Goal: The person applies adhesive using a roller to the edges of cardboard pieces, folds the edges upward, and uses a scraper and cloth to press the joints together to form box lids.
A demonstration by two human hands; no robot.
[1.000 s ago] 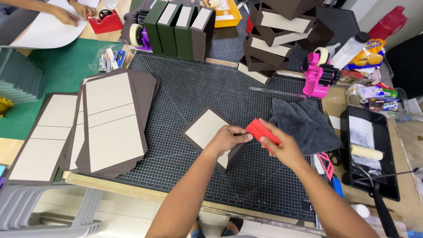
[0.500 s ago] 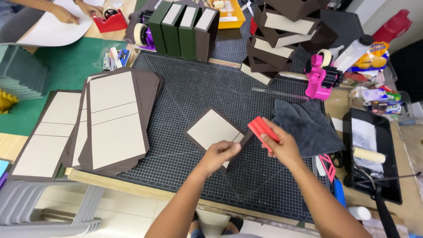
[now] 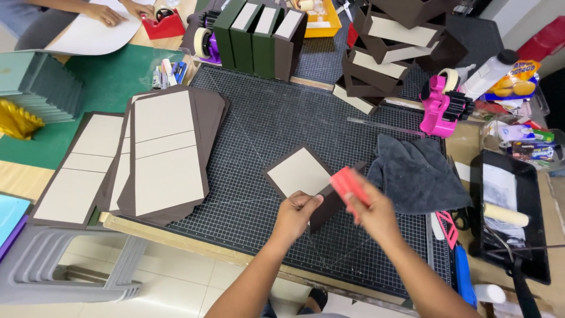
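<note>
Midway along the front of the counter's black gridded cutting mat (image 3: 282, 123), a brown-covered board panel (image 3: 297, 175) with a pale cream face lay flat, one brown flap raised on its right side. Left hand (image 3: 296, 213) gripped the near edge of that panel, fingers clamped on it. Right hand (image 3: 372, 211) held a red scraper tool (image 3: 349, 185) against the upright flap, fingers clamped around the tool; motion blur hid the exact contact point.

Just beside the right hand lay a crumpled grey cloth (image 3: 415, 174), also on the mat. Beyond the cloth stood a pink tape dispenser (image 3: 440, 106). Farther right, a black tray (image 3: 532, 235) held a small paint roller (image 3: 506, 215).

Left of the panel, well apart from it, a fanned pile of flat brown covers (image 3: 168, 153) with cream boards rested partly over the mat's edge. At the back of the mat stood a row of upright green and brown box sleeves (image 3: 259, 35), with a stack of open brown boxes (image 3: 394, 41) to their right. Another person's hands (image 3: 106, 12) worked on a white sheet (image 3: 97, 35) at the far left corner, near a red tape dispenser (image 3: 165, 23).
</note>
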